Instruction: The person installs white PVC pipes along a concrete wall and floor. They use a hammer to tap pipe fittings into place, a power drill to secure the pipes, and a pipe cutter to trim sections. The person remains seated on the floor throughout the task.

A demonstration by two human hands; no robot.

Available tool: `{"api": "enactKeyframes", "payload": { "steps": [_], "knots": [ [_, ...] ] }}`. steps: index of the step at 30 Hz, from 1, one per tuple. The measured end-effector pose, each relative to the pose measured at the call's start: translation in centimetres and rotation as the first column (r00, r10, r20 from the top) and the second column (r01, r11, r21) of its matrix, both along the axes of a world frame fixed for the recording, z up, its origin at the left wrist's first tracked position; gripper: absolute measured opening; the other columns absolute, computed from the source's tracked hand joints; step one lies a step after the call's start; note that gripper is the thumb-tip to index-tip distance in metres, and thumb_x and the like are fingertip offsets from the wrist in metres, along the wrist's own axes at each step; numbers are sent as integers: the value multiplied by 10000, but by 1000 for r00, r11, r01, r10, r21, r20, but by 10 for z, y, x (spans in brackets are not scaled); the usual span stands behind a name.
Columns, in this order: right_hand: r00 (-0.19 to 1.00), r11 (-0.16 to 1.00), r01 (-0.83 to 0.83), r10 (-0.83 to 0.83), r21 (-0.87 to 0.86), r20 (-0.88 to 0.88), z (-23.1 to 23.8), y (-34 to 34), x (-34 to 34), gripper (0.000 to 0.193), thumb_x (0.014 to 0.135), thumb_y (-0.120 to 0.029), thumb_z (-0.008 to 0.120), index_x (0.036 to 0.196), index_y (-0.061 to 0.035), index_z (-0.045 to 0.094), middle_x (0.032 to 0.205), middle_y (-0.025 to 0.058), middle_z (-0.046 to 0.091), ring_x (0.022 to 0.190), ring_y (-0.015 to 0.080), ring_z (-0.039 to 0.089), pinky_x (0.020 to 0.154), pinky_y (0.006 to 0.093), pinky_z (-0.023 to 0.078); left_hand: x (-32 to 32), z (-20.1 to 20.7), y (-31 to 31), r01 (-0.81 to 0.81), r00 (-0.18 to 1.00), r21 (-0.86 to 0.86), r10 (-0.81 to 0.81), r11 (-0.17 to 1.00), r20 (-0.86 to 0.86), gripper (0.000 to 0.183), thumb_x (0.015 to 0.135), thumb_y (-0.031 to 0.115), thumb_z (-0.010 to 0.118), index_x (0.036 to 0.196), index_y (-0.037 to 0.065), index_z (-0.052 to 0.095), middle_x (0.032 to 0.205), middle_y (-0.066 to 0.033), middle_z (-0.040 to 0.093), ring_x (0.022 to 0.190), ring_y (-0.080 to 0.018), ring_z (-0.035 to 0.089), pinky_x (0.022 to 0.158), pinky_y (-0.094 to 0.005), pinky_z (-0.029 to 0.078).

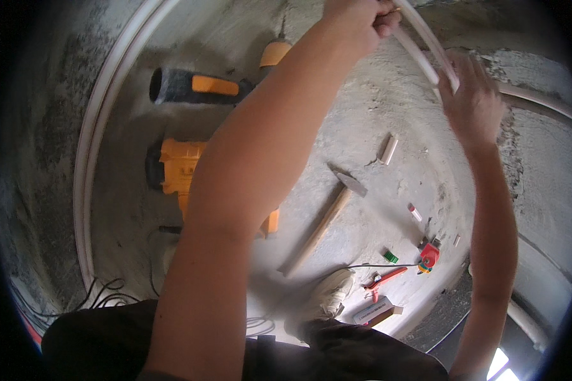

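At the top of the head view, my left hand [365,28] is closed around a thin white plastic pipe [419,54], its forearm crossing the middle of the picture. Two white lengths run side by side there, slanting down to the right. Their lower ends meet my right hand [475,101], which is raised at the upper right and blurred by motion. One pipe end lies between its thumb and fingers, and the hand seems closed on it. Something small and yellowish shows at the left fingertips.
A hammer [324,219] lies on the rough concrete floor beside pipe offcuts [389,150]. Orange power tools [178,166] lie left, partly behind my arm. A red-handled cutter [386,280], a red device [429,256] and a small box [374,311] sit near my shoe [330,293]. White pipes [86,178] curve along the left.
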State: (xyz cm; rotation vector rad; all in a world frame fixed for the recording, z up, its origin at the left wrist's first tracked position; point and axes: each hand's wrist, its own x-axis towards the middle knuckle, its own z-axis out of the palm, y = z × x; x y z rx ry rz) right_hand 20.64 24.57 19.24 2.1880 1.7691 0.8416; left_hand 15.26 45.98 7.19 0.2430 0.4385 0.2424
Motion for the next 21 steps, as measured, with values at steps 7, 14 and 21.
{"api": "enactKeyframes", "payload": {
  "steps": [7, 14, 21],
  "knots": [
    [442, 423, 152, -837, -893, -321, -75, -101, -142, 738, 1034, -713, 508, 970, -34, 791, 894, 192, 785, 876, 395, 775, 810, 557, 599, -32, 34, -21, -127, 992, 78, 128, 989, -7, 56, 1043, -46, 603, 1068, -70, 647, 991, -150, 666, 805, -177, 659, 622, -247, 541],
    [-88, 404, -64, -913, -913, -398, -138, -143, -186, 825, 947, -809, 567, 713, -45, 771, 651, 89, 747, 635, 232, 772, 739, 440, 624, -35, 16, -21, -259, 962, 56, 253, 964, 102, 148, 1056, -16, 630, 1182, -96, 629, 1110, -152, 670, 1027, -237, 680, 923, -308, 617],
    [-534, 521, 208, -649, -828, -542, -151, -138, -201, 638, 940, -525, 758, 747, 83, 749, 712, 176, 754, 610, 245, 763, 621, 368, 633, -38, 15, -18, -192, 971, 215, 153, 958, 185, 21, 979, -71, 699, 969, -55, 710, 1059, -126, 717, 1081, -241, 688, 1047, -349, 579]
  ]
}}
